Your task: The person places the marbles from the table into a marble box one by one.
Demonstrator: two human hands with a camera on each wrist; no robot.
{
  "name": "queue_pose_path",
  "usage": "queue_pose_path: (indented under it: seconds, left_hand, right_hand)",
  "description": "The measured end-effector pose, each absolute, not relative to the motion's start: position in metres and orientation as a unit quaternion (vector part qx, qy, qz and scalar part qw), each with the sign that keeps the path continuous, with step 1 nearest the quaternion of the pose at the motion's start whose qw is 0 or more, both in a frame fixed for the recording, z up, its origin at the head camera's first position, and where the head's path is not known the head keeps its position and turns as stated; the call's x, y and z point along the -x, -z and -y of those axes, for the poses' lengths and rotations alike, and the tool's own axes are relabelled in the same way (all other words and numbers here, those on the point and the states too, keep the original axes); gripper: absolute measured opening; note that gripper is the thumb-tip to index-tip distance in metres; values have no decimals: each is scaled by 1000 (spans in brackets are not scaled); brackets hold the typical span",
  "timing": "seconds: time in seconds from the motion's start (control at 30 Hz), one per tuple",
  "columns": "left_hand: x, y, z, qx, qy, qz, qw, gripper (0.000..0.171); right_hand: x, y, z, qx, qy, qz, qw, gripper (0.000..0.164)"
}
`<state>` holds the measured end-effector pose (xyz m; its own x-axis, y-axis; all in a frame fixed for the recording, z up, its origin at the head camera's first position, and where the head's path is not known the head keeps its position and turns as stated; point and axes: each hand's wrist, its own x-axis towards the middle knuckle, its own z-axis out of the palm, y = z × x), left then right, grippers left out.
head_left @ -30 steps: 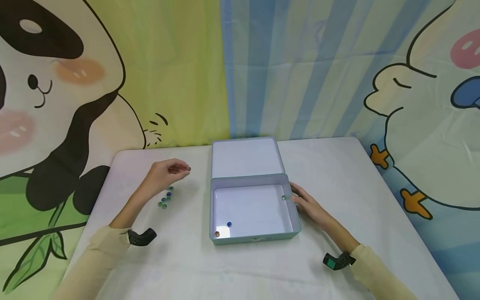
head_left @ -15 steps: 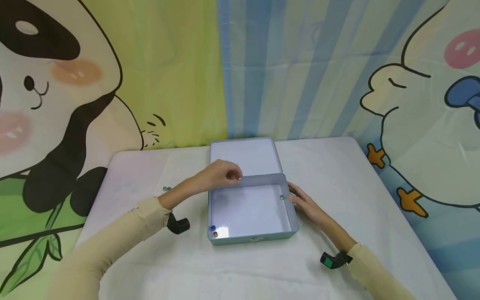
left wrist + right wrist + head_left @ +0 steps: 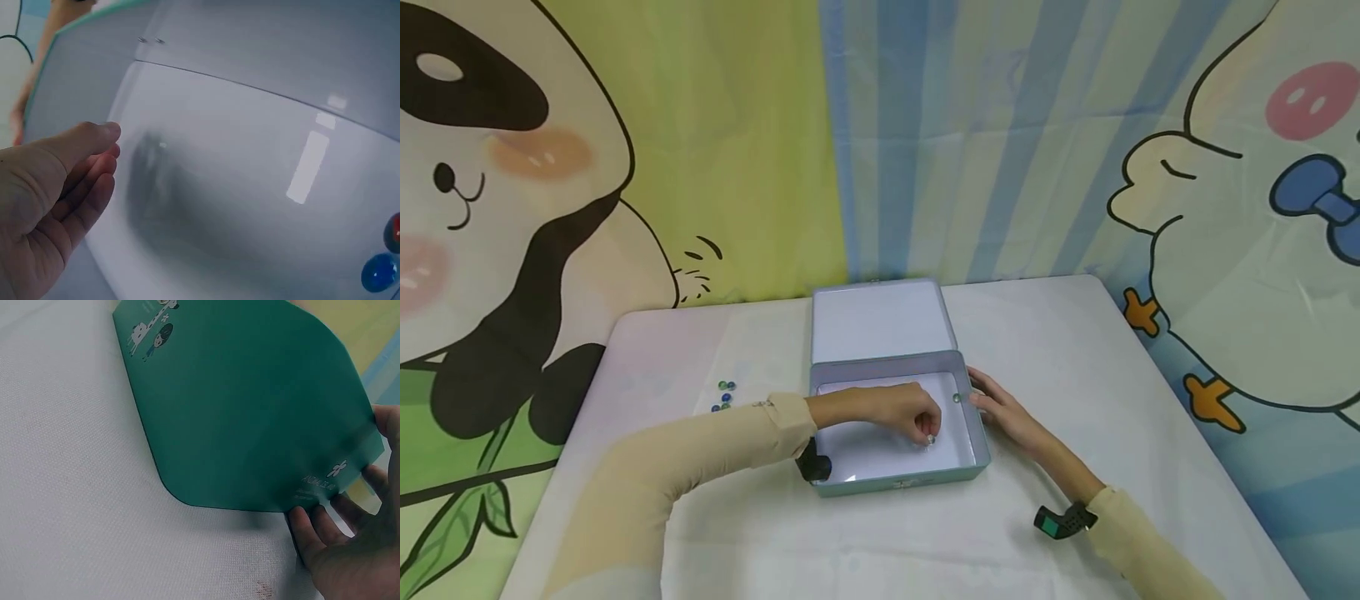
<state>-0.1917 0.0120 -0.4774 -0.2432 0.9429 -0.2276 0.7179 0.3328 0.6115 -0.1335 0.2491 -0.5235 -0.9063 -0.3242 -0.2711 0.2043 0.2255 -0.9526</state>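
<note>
My left hand [image 3: 906, 410] reaches into the green metal box [image 3: 901, 483], pinching a clear marble [image 3: 931, 439] at its fingertips near the box floor. In the left wrist view the hand's own fingers hide this marble. My right hand [image 3: 1011, 414] rests against the box's outer right side, fingers spread along the green wall [image 3: 250, 412] and thumb by the rim. Inside the box, a greenish marble [image 3: 957, 397] lies by the right wall. A blue marble [image 3: 379, 272] and a red one [image 3: 392, 233] show at the right edge of the left wrist view.
Several blue and green marbles [image 3: 726, 397] lie on the white-covered table [image 3: 850, 550] left of the box, some partly behind the left sleeve. The box's lid [image 3: 883, 321] lies opened toward the back. A printed curtain [image 3: 760, 167] hangs behind the table.
My left hand has moved right from above the loose marbles, over the box's left part, and down inside it. The blue marble inside rolled toward the red one. The right hand stays put.
</note>
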Motion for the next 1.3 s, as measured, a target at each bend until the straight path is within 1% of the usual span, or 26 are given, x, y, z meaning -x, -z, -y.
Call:
queue_pose_path:
  seconds: [0.23,0.5,0.63,0.77,0.87,0.97,1.07,1.17,1.3]
  left_hand:
    - [192,496,-23,-546,-198,-759,294,5]
    - [193,497,-27,-547,-200,-757,295,6]
    - [196,492,-22,-547,-204,-758,292,16]
    - [202,473,-8,-532,-215,-770,279,26]
    - [211,447,16,-518,-233,-788,239,28]
    - [219,419,55,-484,-288,-809,170,27]
    - [220,398,104,-420,-342,-834,103,24]
    - [215,396,152,-346,-356,-866,62,24]
    - [208,412,202,-269,-324,-906,44,23]
  right_hand:
    - [134,521,-246,42,613,-760,212,64]
    - [136,520,-245,53,617,-756,210,65]
    - [139,519,-245,58,621,-753,211,66]
    - [142,521,-244,60,617,-755,213,64]
    - [142,522,-243,57,616,-756,212,63]
    - [140,523,-241,53,617,-757,211,63]
    - [136,524,-241,47,614,-758,212,63]
    - [133,525,-244,48,613,-759,215,63]
    - [133,524,-250,48,617,-757,211,63]
